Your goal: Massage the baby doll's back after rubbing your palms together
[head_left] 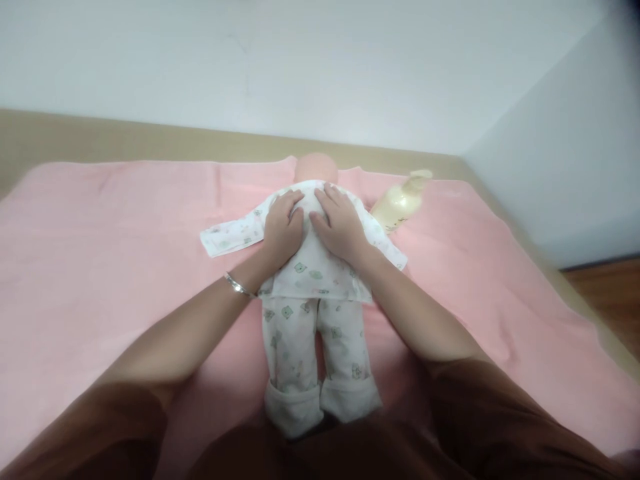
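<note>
1. Centrally placed on the pink towel [100, 267]: a baby doll [313, 280], lying lengthwise, head away from the camera, feet nearest it.
2. Dressed in a white printed top [320, 270] and matching trousers [310, 347], cuffs turned up at the ankles.
3. Left hand [283, 230]: laid flat, palm down, on the upper left part of the doll's torso, fingers spread slightly and curved over the cloth (pressing rather than gripping, no fold of fabric pinched that can be seen).
4. Right hand [339, 225]: likewise flat and open on the upper right part of the torso, fingers together, pointing toward the doll's head, gripping nothing.
5. Thumbs of both hands close to each other over the middle of the torso, nearly touching.
6. Silver bracelet [239, 285] round the left wrist; brown sleeves [480, 420] pushed up on both forearms.
7. Doll's left sleeve [231, 235] stretched out flat on the towel, beyond the left hand.
8. Doll's head [316, 167] bare, just past the fingertips, near the far edge of the towel.
9. Cream pump bottle [401, 200] lying on its side on the towel, just beside the doll's right shoulder, pump pointing toward the wall.
10. Tan surface [75, 137] under the towel, pale wall [300, 67] behind, strip of wooden floor [610, 300] at the right edge.
</note>
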`<action>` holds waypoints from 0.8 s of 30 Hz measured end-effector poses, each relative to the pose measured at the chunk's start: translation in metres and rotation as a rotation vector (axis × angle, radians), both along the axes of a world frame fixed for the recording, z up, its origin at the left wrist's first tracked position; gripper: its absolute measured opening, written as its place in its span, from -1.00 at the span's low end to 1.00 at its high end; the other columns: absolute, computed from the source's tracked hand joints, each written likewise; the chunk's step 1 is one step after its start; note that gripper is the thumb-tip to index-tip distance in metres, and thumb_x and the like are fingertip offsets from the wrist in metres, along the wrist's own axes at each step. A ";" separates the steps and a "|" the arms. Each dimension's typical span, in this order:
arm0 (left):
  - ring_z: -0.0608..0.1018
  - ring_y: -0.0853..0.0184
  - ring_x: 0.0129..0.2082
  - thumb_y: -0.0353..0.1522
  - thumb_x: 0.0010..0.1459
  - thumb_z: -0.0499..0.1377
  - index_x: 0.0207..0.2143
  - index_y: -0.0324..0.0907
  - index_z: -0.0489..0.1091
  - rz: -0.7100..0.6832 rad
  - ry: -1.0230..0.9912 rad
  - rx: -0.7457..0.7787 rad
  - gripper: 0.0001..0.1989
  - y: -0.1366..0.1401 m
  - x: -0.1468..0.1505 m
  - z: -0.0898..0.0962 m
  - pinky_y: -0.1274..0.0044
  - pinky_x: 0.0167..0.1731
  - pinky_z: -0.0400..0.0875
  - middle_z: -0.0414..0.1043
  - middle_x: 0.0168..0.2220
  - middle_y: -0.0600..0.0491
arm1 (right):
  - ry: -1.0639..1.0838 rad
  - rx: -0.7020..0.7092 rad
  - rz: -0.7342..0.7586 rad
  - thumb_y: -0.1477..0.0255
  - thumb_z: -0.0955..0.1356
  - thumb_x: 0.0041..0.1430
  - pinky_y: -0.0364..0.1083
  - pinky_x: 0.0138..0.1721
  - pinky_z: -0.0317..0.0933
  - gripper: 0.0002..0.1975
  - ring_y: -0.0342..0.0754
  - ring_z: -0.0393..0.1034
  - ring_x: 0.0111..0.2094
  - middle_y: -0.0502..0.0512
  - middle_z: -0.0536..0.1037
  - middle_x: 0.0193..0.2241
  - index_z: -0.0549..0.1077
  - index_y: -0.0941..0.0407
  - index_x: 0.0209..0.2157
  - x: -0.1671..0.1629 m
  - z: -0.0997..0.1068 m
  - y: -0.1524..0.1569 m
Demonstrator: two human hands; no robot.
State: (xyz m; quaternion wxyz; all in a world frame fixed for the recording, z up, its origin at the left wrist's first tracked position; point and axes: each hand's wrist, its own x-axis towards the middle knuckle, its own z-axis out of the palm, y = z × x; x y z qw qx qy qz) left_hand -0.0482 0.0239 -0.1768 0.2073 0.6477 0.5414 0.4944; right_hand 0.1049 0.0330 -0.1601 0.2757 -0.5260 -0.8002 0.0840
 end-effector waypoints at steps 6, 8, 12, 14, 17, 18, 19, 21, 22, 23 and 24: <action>0.45 0.21 0.23 -0.41 0.22 -0.02 0.05 -0.22 0.45 0.009 0.034 0.004 -0.59 0.001 0.000 -0.001 0.29 0.36 0.28 0.48 0.17 -0.06 | -0.047 -0.006 -0.016 0.25 0.18 0.34 0.27 0.45 -0.09 -0.42 0.20 0.02 0.44 0.25 0.21 0.39 0.28 0.20 0.30 -0.001 -0.001 0.001; 0.46 0.21 0.22 -0.40 0.22 -0.03 0.05 -0.21 0.45 0.009 0.046 0.012 -0.59 0.002 0.000 -0.001 0.30 0.35 0.29 0.48 0.16 -0.05 | -0.067 -0.021 -0.034 0.27 0.18 0.33 0.24 0.46 -0.10 -0.41 0.20 0.01 0.44 0.26 0.20 0.39 0.26 0.22 0.31 -0.001 0.001 0.001; 0.46 0.22 0.22 -0.40 0.21 -0.03 0.04 -0.19 0.46 0.006 0.037 0.013 -0.59 0.003 0.000 -0.002 0.29 0.35 0.29 0.49 0.16 -0.03 | -0.068 -0.034 -0.043 0.30 0.17 0.33 0.25 0.46 -0.10 -0.42 0.19 0.00 0.44 0.26 0.19 0.40 0.27 0.22 0.31 -0.002 0.005 0.000; 0.45 0.22 0.23 -0.40 0.21 -0.03 0.04 -0.20 0.46 0.002 0.029 0.014 -0.58 0.003 0.000 -0.001 0.29 0.36 0.28 0.49 0.16 -0.04 | -0.077 -0.050 -0.053 0.31 0.15 0.34 0.29 0.45 -0.11 -0.41 0.22 -0.02 0.45 0.28 0.16 0.41 0.24 0.24 0.32 -0.005 0.008 -0.006; 0.44 0.21 0.25 -0.39 0.22 -0.04 0.06 -0.23 0.45 -0.005 0.021 0.006 -0.57 0.001 -0.001 -0.001 0.30 0.37 0.26 0.48 0.17 -0.06 | -0.127 -0.063 -0.054 0.34 0.12 0.36 0.37 0.42 -0.12 -0.39 0.30 -0.09 0.46 0.39 0.08 0.42 0.18 0.31 0.35 -0.014 0.014 -0.024; 0.43 0.22 0.25 -0.38 0.23 -0.04 0.07 -0.23 0.44 -0.001 0.017 -0.003 -0.56 0.001 -0.001 -0.001 0.30 0.37 0.26 0.47 0.18 -0.06 | -0.151 -0.054 -0.023 0.36 0.11 0.36 0.38 0.43 -0.14 -0.40 0.31 -0.12 0.47 0.40 0.06 0.43 0.16 0.32 0.35 -0.017 0.016 -0.031; 0.43 0.22 0.26 -0.38 0.24 -0.05 0.08 -0.24 0.43 0.006 0.014 -0.015 -0.56 0.001 -0.002 -0.001 0.30 0.38 0.26 0.45 0.20 -0.07 | -0.176 -0.043 0.024 0.39 0.10 0.36 0.37 0.44 -0.17 -0.40 0.29 -0.15 0.48 0.39 0.05 0.43 0.16 0.33 0.35 -0.020 0.018 -0.037; 0.40 0.22 0.29 -0.37 0.26 -0.07 0.13 -0.25 0.39 0.023 0.015 -0.040 -0.54 0.001 -0.003 -0.002 0.30 0.39 0.24 0.40 0.25 -0.09 | -0.213 -0.038 0.129 0.42 0.09 0.36 0.31 0.47 -0.23 -0.41 0.24 -0.16 0.49 0.33 0.08 0.43 0.18 0.33 0.35 -0.021 0.021 -0.043; 0.38 0.22 0.31 -0.37 0.26 -0.08 0.15 -0.26 0.38 0.027 0.021 -0.048 -0.53 0.001 -0.003 -0.003 0.30 0.40 0.22 0.37 0.27 -0.11 | -0.220 -0.050 0.169 0.42 0.09 0.36 0.29 0.48 -0.25 -0.42 0.21 -0.16 0.49 0.29 0.09 0.43 0.19 0.32 0.35 -0.019 0.022 -0.041; 0.36 0.22 0.33 -0.37 0.26 -0.08 0.16 -0.27 0.37 0.027 0.032 -0.053 -0.52 0.001 -0.004 -0.003 0.29 0.41 0.20 0.36 0.28 -0.11 | -0.216 -0.069 0.192 0.42 0.09 0.37 0.28 0.49 -0.27 -0.42 0.19 -0.16 0.49 0.26 0.10 0.43 0.20 0.30 0.35 -0.016 0.022 -0.037; 0.35 0.22 0.34 -0.37 0.26 -0.08 0.16 -0.26 0.37 0.024 0.045 -0.053 -0.52 0.002 -0.004 -0.003 0.28 0.42 0.18 0.35 0.29 -0.11 | -0.203 -0.091 0.198 0.40 0.09 0.37 0.28 0.49 -0.29 -0.42 0.19 -0.18 0.49 0.23 0.08 0.44 0.21 0.27 0.35 -0.011 0.022 -0.031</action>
